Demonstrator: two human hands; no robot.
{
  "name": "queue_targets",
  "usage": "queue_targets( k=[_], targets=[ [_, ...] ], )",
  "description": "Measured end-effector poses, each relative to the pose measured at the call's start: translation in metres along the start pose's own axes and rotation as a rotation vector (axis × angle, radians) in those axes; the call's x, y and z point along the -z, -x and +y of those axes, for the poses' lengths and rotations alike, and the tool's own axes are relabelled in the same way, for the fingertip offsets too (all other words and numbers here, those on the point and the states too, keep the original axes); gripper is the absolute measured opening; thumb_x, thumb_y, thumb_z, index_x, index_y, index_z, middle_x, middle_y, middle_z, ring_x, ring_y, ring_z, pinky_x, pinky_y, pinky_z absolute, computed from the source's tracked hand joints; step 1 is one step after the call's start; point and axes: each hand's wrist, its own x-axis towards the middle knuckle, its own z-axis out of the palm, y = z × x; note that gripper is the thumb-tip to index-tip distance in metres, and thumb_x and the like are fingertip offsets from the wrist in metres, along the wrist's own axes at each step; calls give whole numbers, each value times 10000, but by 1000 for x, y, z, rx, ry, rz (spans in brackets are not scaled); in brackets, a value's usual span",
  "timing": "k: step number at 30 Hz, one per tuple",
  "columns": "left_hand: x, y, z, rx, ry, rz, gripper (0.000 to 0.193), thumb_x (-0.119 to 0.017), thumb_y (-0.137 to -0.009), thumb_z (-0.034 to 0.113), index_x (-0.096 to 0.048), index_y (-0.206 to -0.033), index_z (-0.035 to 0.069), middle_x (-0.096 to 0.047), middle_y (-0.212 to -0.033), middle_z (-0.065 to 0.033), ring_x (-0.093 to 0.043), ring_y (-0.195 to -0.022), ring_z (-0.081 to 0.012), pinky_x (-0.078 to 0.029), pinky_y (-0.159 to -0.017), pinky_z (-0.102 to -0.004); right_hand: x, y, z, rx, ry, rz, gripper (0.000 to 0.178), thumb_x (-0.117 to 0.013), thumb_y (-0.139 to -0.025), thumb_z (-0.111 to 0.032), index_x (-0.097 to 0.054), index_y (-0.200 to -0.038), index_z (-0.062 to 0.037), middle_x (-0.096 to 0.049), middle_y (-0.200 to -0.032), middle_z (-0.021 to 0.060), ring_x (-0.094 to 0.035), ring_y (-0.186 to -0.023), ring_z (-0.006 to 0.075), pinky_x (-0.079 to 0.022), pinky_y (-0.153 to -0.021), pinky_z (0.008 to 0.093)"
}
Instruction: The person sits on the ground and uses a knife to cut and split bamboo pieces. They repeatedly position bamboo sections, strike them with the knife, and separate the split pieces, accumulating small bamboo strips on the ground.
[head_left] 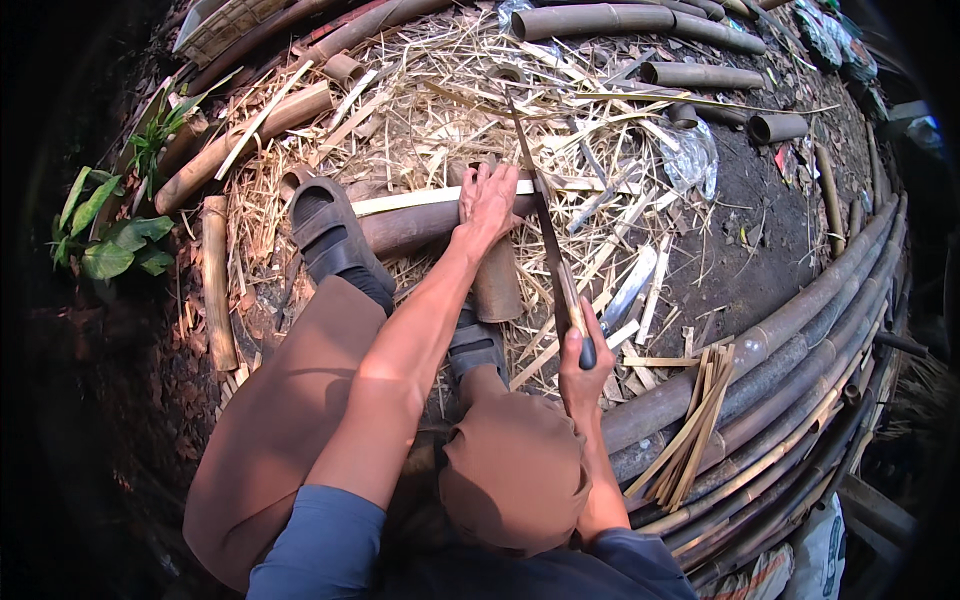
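My right hand (586,362) is closed round the handle of a handsaw (551,240). Its long, narrow blade points away from me and crosses close to the right end of a brown bamboo pole (405,228). Over that end lie the fingers of my left hand (484,208), curled down onto the pole. A pale split strip (405,200) runs along the pole's far side and passes by the left fingers. Beneath the left hand, a shorter bamboo piece (497,285) lies crosswise. Whether the saw teeth touch the pole I cannot tell.
My sandalled left foot (335,228) stands beside the pole. Shavings (400,130) cover the ground ahead. Long bamboo poles (780,335) lie along the right, with a bundle of thin strips (703,425) on them. A large knife-like blade (632,285) lies right of the saw.
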Motion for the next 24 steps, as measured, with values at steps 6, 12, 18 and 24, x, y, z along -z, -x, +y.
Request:
queue_targets(
  k=[6, 12, 18, 24],
  targets=[
    [-6, -13, 6, 31, -42, -48, 813, -889, -537, 368, -492, -1156, 20, -596, -1138, -144, -520, -1138, -352, -385, -928, -541, -51, -78, -5, 82, -99, 50, 430, -576, -938, -186, -569, -1331, -12, -574, -713, -5, -418, -581, 46, -388, -528, 225],
    [7, -22, 3, 32, 11, -144, 766, -879, -543, 443, -565, -1095, 16, -647, -1091, -180, -522, -1162, -351, -381, -962, -539, -31, -49, -9, -21, -50, 10, 455, -589, -912, -208, -569, -1331, -30, -586, -641, 72, -478, -549, 81, -437, -524, 271],
    [15, -27, 4, 63, 101, -239, 608, -881, -523, 372, -611, -943, 25, -673, -926, -162, -639, -948, -316, -449, -875, -393, 55, 66, -1, 25, -19, -39, 479, -559, -912, -207, -547, -1312, 57, -721, -938, 182, -677, -715, 165, -525, -659, 297],
    [8, -34, 3, 3, 90, -139, 584, -860, -517, 340, -603, -934, 21, -672, -909, -143, -639, -938, -307, -452, -839, -415, -42, -65, -4, 3, -59, 32, 439, -571, -916, -174, -565, -1325, -14, -710, -882, 171, -605, -635, 122, -497, -605, 285]
  ],
)
